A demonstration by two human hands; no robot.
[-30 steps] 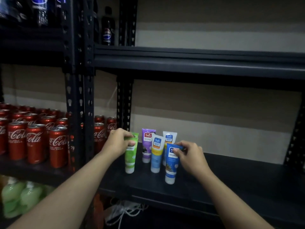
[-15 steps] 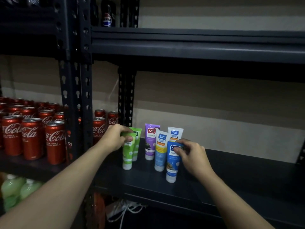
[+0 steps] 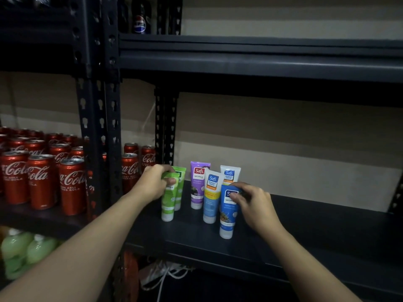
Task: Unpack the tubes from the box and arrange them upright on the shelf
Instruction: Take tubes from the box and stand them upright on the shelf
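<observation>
Several Safi tubes stand cap-down on the dark shelf point(image 3: 316, 227). My left hand point(image 3: 156, 184) grips the top of the front green tube point(image 3: 168, 203); a second green tube point(image 3: 180, 192) stands just behind it. My right hand point(image 3: 253, 202) pinches the top of the dark blue tube point(image 3: 226, 216), the one nearest the front. Between them stand a purple tube point(image 3: 198, 186) and a light blue and yellow tube point(image 3: 210, 199), with a white tube point(image 3: 230, 174) at the back. No box is in view.
Red Coca-Cola cans point(image 3: 43, 177) fill the shelf section to the left, beyond a perforated black upright point(image 3: 98, 127). A Pepsi bottle point(image 3: 140, 20) stands on the shelf above. Green bottles point(image 3: 24, 251) and white cables point(image 3: 165, 275) lie below.
My left hand brought the front green tube slightly forward and left of the other green one. My right hand stays on the dark blue tube. The view shifted a little.
</observation>
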